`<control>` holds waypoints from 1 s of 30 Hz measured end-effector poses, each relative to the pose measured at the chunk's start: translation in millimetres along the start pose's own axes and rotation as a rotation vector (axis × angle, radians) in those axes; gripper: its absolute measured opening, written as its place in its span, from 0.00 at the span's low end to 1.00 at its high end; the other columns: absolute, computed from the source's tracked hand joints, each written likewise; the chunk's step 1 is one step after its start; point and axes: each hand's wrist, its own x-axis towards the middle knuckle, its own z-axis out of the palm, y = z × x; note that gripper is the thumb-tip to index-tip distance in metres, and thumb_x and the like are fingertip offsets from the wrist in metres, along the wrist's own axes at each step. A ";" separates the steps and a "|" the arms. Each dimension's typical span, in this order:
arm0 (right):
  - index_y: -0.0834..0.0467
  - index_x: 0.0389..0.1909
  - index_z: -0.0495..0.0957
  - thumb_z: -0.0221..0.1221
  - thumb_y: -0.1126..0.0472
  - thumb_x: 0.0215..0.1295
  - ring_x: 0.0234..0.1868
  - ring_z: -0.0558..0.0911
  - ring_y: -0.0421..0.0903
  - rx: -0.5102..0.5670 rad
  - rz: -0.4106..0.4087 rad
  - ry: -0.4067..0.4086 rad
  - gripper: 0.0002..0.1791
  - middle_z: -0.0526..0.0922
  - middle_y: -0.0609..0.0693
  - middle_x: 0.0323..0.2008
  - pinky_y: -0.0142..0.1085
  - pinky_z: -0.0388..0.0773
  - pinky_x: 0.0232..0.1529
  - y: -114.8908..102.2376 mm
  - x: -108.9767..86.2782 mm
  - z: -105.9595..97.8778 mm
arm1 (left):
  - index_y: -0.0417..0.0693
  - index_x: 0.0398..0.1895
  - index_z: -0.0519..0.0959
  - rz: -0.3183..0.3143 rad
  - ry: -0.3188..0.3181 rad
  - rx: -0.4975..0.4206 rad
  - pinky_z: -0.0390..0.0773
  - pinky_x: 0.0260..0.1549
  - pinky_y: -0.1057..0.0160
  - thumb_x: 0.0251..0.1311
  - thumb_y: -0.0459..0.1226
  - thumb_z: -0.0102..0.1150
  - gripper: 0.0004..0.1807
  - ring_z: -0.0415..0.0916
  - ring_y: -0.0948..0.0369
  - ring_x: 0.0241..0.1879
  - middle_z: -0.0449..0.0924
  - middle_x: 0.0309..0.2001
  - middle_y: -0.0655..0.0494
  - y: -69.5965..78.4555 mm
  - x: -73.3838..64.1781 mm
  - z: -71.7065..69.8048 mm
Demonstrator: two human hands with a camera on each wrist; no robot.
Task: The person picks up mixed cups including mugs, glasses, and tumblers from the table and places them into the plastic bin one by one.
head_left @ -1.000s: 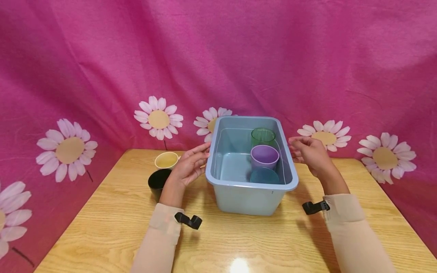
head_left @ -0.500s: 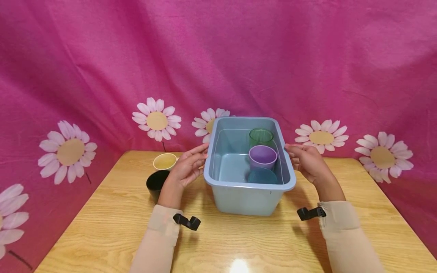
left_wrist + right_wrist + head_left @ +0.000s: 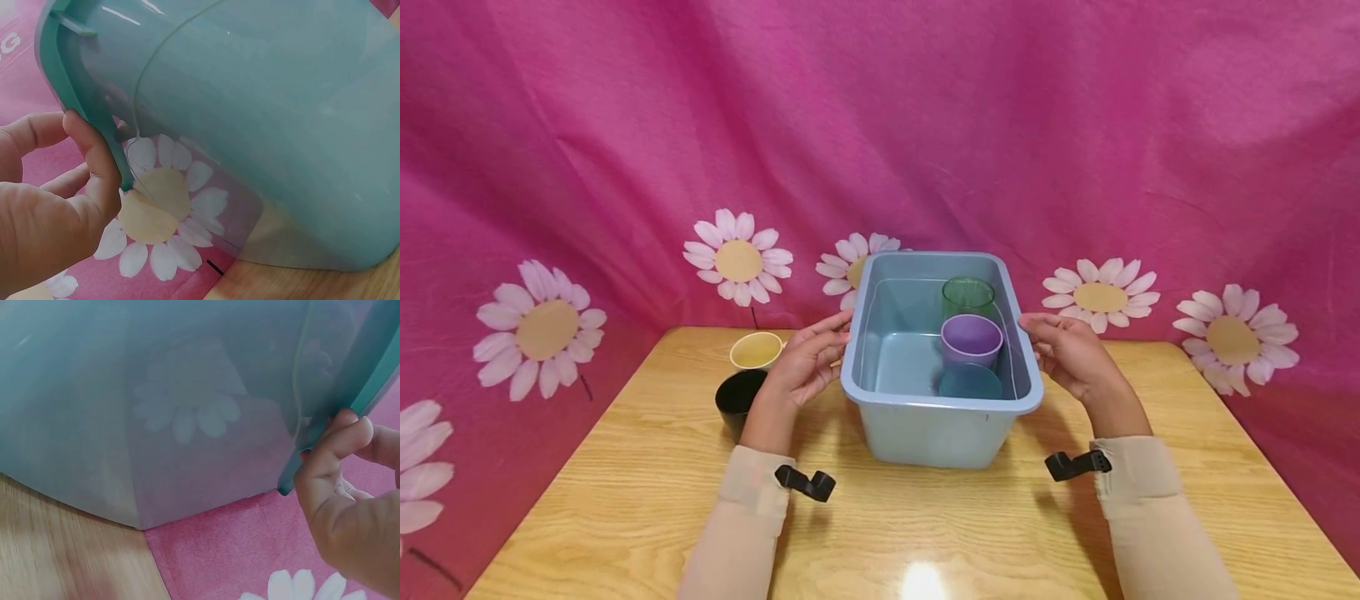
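Note:
A blue-grey plastic tub (image 3: 940,433) stands on the wooden table, between my two hands. My left hand (image 3: 807,364) holds its left rim with bent fingers; the left wrist view shows thumb and fingers at the tub's rim (image 3: 87,106). On the opposite side, my right hand (image 3: 1075,358) grips the right rim, its fingertips hooked at the edge in the right wrist view. Inside the tub, along its right wall, are a clear green glass (image 3: 967,293), a purple cup (image 3: 972,337) and a teal cup (image 3: 970,382).
Left of the tub stand a yellow mug (image 3: 756,351) and a black cup (image 3: 737,400), the latter partly hidden by my left wrist. A pink cloth (image 3: 880,125) with large daisies hangs behind the wooden table (image 3: 865,533) and along its sides.
My right hand has come in leftward from just off the tub and now holds its right rim. The left hand has stayed at the left rim. The cups keep their places.

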 end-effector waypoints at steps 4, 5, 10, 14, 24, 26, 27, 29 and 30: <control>0.54 0.41 0.87 0.58 0.62 0.76 0.27 0.82 0.39 0.024 0.006 -0.012 0.09 0.88 0.47 0.31 0.28 0.81 0.30 0.6 1.5 0.2 | 0.41 0.78 0.63 -0.013 0.018 -0.010 0.84 0.45 0.58 0.75 0.29 0.47 0.29 0.83 0.61 0.43 0.81 0.54 0.54 1.0 -1.6 -0.3; 0.54 0.41 0.87 0.57 0.62 0.76 0.27 0.82 0.39 0.026 0.005 -0.016 0.10 0.88 0.47 0.30 0.28 0.81 0.30 0.8 2.0 0.3 | 0.41 0.77 0.63 -0.016 0.028 -0.011 0.84 0.45 0.59 0.75 0.30 0.48 0.29 0.82 0.60 0.44 0.81 0.54 0.55 1.3 -1.9 -0.4; 0.55 0.42 0.87 0.56 0.63 0.76 0.27 0.83 0.39 0.031 0.001 -0.033 0.10 0.88 0.47 0.31 0.29 0.82 0.32 1.1 3.5 0.2 | 0.40 0.74 0.68 -0.019 0.095 0.016 0.83 0.45 0.60 0.75 0.34 0.51 0.26 0.78 0.56 0.48 0.81 0.52 0.57 3.3 -2.2 0.9; 0.56 0.42 0.87 0.56 0.64 0.77 0.28 0.83 0.39 0.040 -0.011 -0.050 0.10 0.88 0.47 0.32 0.30 0.83 0.33 0.5 2.4 -1.2 | 0.40 0.70 0.72 0.000 0.154 0.117 0.82 0.42 0.61 0.74 0.36 0.54 0.24 0.79 0.56 0.43 0.83 0.48 0.59 4.4 -1.1 4.3; 0.55 0.43 0.86 0.59 0.61 0.75 0.26 0.78 0.38 -0.004 -0.012 -0.025 0.07 0.87 0.46 0.32 0.29 0.82 0.33 0.9 2.0 -1.9 | 0.41 0.67 0.75 0.104 0.259 0.745 0.86 0.43 0.54 0.72 0.36 0.57 0.22 0.81 0.50 0.40 0.79 0.54 0.44 12.8 -5.0 12.7; 0.55 0.43 0.86 0.59 0.61 0.75 0.25 0.77 0.38 -0.011 -0.011 -0.016 0.07 0.87 0.46 0.32 0.28 0.82 0.33 0.7 1.1 -2.2 | 0.41 0.67 0.75 0.134 0.227 0.923 0.85 0.45 0.51 0.72 0.36 0.58 0.23 0.81 0.48 0.44 0.79 0.55 0.43 17.1 -5.7 12.9; 0.54 0.43 0.86 0.60 0.61 0.75 0.25 0.77 0.38 -0.017 -0.012 -0.013 0.07 0.87 0.46 0.32 0.28 0.82 0.32 0.5 0.7 -2.4 | 0.41 0.68 0.75 0.152 0.202 1.007 0.84 0.47 0.50 0.72 0.36 0.58 0.23 0.80 0.47 0.47 0.79 0.56 0.43 19.5 -5.9 12.8; 0.54 0.43 0.86 0.60 0.60 0.74 0.26 0.78 0.38 -0.028 -0.014 -0.009 0.07 0.87 0.46 0.32 0.28 0.82 0.33 0.0 -0.1 -2.8 | 0.40 0.68 0.75 0.178 0.155 1.141 0.82 0.50 0.50 0.71 0.37 0.59 0.24 0.80 0.47 0.52 0.80 0.58 0.43 24.4 -6.7 12.2; 0.54 0.44 0.86 0.61 0.60 0.74 0.26 0.78 0.38 -0.032 -0.015 -0.010 0.07 0.87 0.46 0.32 0.28 0.82 0.33 -0.3 -0.4 -3.1 | 0.40 0.68 0.75 0.187 0.132 1.197 0.82 0.51 0.50 0.71 0.37 0.59 0.24 0.79 0.47 0.55 0.80 0.59 0.43 26.9 -7.3 11.9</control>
